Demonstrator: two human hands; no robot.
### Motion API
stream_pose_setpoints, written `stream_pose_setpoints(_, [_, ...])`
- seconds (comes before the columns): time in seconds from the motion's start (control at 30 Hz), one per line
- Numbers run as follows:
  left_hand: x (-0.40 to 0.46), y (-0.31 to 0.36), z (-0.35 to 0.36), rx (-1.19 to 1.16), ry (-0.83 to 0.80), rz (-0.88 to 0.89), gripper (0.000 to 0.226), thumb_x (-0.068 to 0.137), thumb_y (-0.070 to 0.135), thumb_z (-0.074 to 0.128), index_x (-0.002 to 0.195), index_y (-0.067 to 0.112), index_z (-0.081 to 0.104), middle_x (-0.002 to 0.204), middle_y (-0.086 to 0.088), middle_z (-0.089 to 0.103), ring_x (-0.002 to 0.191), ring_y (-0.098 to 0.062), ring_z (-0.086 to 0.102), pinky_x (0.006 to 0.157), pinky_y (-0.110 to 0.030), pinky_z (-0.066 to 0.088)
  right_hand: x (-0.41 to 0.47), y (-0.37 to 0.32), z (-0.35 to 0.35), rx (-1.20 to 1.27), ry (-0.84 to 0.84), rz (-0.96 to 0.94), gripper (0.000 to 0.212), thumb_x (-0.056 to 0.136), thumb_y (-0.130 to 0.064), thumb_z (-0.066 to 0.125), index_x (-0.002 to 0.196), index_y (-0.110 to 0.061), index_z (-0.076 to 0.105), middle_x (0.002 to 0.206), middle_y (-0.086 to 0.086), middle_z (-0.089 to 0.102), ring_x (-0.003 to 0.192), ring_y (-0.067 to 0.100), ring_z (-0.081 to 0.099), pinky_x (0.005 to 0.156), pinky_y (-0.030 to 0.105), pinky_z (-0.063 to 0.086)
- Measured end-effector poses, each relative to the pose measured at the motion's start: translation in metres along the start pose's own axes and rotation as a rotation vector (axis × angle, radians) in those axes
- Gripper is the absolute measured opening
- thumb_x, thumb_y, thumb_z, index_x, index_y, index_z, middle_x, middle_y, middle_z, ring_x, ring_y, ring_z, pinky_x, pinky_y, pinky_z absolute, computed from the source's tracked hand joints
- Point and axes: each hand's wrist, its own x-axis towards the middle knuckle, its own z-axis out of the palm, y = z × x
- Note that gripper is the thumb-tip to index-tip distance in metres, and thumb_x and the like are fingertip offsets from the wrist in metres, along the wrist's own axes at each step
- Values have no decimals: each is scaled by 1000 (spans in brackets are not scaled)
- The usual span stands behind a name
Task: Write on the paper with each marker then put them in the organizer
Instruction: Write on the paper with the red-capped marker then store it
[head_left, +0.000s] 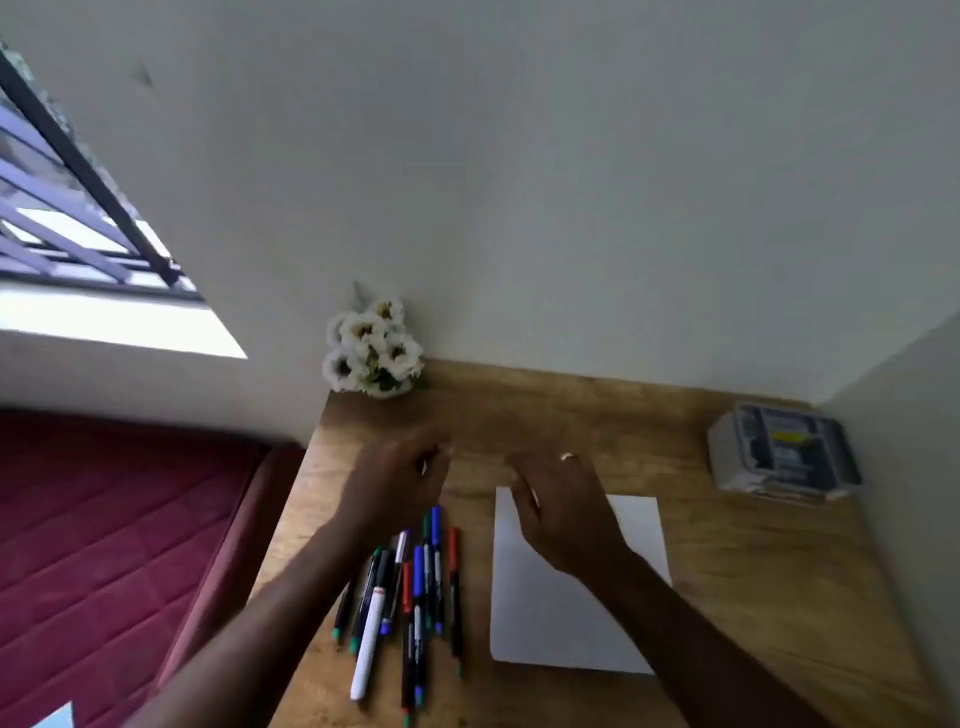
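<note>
We see the markers (410, 603) lying loose in a cluster on the wooden desk (753, 597), left of centre, their long axes running roughly from the near edge toward the wall – the ones on the left lean a little to the right at the far end, while those on the right lie nearly straight. A white-barrelled marker (368, 647) sits at the near left of the bunch, tilted the same way. Just to the right, apart from the markers, the paper (550, 623) lies flat with its long side also running away from us. The organizer (782, 452) stands in the far right corner of the desk, close against the side wall and well apart from the paper. Our left hand (395, 483) hovers beyond the far ends of the markers, and our right hand (563, 512) hovers over the far left corner of the paper; both are blurred, holding nothing that we can make out, and the fingers look loosely extended – how far apart we cannot tell. A bunch of white flowers (371, 348) stands at the far left corner against the wall. Left of the desk lies a red quilted surface (114, 545). Bare wood stretches between paper and organizer.
</note>
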Motion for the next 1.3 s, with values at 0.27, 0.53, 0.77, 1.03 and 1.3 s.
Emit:
stream_pose_setpoints(0.27, [-68,-60,39,-70,-134,-64,8,87,18,67,92,16,73,79,11,64,68,-4,59,59,-20,49,-45,-4,90,110,-85,-45,14,93,-20,58,83,-19,69,82,-4,66,77,18,59,67,38,44])
stream_pose_setpoints(0.53, [-79,-72,59,-59,-68,95,11,86,20,69,96,15,74,81,8,68,70,-8,63,60,-27,53,-55,-3,96,200,-84,-56,20,93,-35,54,84,-24,68,79,-11,63,77,9,57,70,36,47])
stream_pose_setpoints(0.77, [-78,-61,61,4,92,155,9,84,26,69,87,21,76,75,10,70,66,-5,62,61,-28,51,-62,-17,92,88,-61,-88,28,85,-53,60,71,-29,58,64,-16,54,67,6,50,62,28,36])
stream_pose_setpoints(1.03, [-45,-50,50,78,-258,194,12,84,23,72,94,27,77,86,17,69,79,0,61,70,-22,45,-65,-42,89,25,-134,96,33,87,-46,64,64,-27,49,68,-7,57,71,13,54,62,29,37])
stream_pose_setpoints(1.3, [-24,-66,47,61,-636,258,27,79,24,69,100,39,72,105,16,65,101,-4,60,93,-43,51,-54,-34,88,-33,-180,168,24,83,-39,60,71,-19,59,68,-3,60,63,9,54,54,24,41])
